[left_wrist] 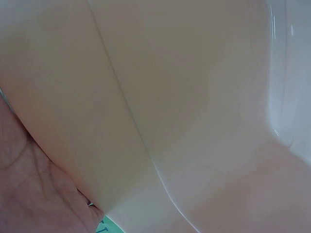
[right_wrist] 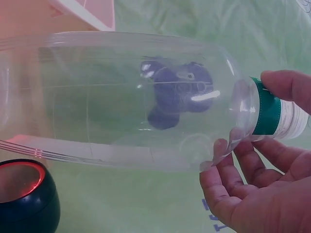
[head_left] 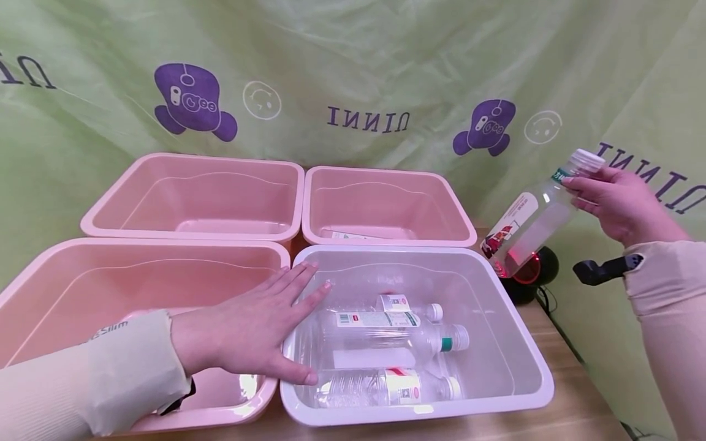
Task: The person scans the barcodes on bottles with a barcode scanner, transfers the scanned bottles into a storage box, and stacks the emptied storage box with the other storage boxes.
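My right hand (head_left: 634, 199) grips a clear plastic bottle (head_left: 537, 211) by its neck, raised beyond the right side of the white basin (head_left: 529, 349). The bottle is tilted, with its white cap up and to the right, and a green band circles the neck. In the right wrist view the thumb presses that band while fingers curl beneath. My left hand (head_left: 248, 334) lies with fingers spread over the basin's left rim. Inside are clear bottles on their sides: a small one (head_left: 394, 303) behind, a large one (head_left: 380, 334) in the middle, another (head_left: 397, 389) in front.
Pink basins stand at the front left (head_left: 165, 243), back left (head_left: 220, 162) and back right (head_left: 380, 173). A flat white label-like piece (head_left: 350, 236) lies in the back right one. Behind the held bottle sits a dark round device (head_left: 546, 266) with red light. A green curtain (head_left: 353, 73) hangs behind.
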`<state>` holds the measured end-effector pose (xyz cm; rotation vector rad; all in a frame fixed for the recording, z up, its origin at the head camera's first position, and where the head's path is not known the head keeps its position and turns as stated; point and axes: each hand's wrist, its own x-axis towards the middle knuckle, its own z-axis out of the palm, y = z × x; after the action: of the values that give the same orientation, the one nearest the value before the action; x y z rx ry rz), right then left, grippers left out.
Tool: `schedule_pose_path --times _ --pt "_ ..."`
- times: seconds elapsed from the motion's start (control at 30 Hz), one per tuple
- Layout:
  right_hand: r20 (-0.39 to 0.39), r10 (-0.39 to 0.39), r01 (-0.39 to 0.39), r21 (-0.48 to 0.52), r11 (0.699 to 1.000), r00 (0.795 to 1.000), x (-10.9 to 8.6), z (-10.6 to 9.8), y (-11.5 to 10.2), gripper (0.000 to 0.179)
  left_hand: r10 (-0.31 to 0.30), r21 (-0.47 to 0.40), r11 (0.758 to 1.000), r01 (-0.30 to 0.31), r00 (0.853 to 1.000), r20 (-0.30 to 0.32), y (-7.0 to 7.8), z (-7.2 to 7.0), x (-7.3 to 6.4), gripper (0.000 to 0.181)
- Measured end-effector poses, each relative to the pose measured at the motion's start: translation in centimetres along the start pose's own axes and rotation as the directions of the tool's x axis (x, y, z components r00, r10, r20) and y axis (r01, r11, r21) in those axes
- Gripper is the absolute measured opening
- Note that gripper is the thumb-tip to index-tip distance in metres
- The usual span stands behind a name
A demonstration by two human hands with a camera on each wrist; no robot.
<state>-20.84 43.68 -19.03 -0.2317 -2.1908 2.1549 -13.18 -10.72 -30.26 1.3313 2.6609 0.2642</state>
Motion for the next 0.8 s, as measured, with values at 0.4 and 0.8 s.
schedule_pose_path --times 0.4,0.8 --pt "0.018 -0.001 0.002 -0.077 0.997 1.0 0.2 -0.2 1.1 0.024 -0.002 -0.001 1.0 0.002 1.0 0.003 0.0 -0.1 0.1 0.116" --pt "-0.296 -0.216 0.265 0.137 0.954 0.931 -0.2 3.5 -1.7 0.036 -0.008 -0.002 1.0 0.008 1.0 0.008 0.1 0.0 0.0 0.117"
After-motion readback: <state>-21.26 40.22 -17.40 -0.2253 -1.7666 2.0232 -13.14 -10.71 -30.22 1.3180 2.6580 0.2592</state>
